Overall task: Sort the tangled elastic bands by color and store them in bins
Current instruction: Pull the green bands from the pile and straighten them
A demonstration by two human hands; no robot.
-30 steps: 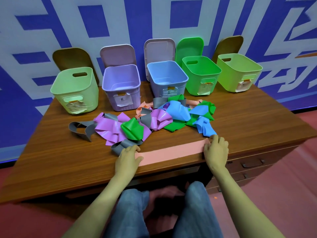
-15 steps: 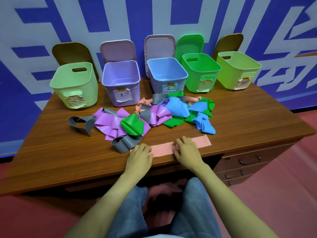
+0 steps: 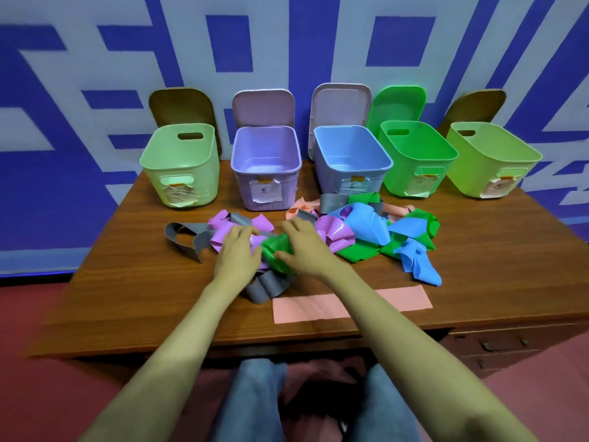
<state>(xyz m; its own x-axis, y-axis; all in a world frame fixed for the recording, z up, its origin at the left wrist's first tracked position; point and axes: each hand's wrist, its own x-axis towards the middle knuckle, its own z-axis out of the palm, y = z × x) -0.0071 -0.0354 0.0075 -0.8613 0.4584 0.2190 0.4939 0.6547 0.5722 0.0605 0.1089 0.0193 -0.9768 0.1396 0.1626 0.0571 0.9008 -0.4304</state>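
Observation:
A tangle of elastic bands lies mid-desk: purple point(image 3: 338, 232), blue point(image 3: 366, 224), green point(image 3: 358, 255) and grey point(image 3: 181, 237) ones. My left hand point(image 3: 237, 250) rests with curled fingers on a purple band at the tangle's left. My right hand point(image 3: 302, 247) grips a bunched green band point(image 3: 275, 252) between the two hands, thumb beneath it. A pink band point(image 3: 401, 298) lies flat near the front edge, partly under my right forearm. Five open bins stand behind: pale green point(image 3: 153, 180), purple point(image 3: 242, 186), blue point(image 3: 331, 180), green point(image 3: 398, 180), yellow-green point(image 3: 468, 180).
The wooden desk point(image 3: 494, 250) has drawers at the front right. Each bin's lid leans against the blue and white wall behind it. The bins carry paper labels. My knees are under the front edge.
Both hands have left the flat pink band at the front edge and moved forward onto the tangle, now on the purple and green bands. The pink band stays flat.

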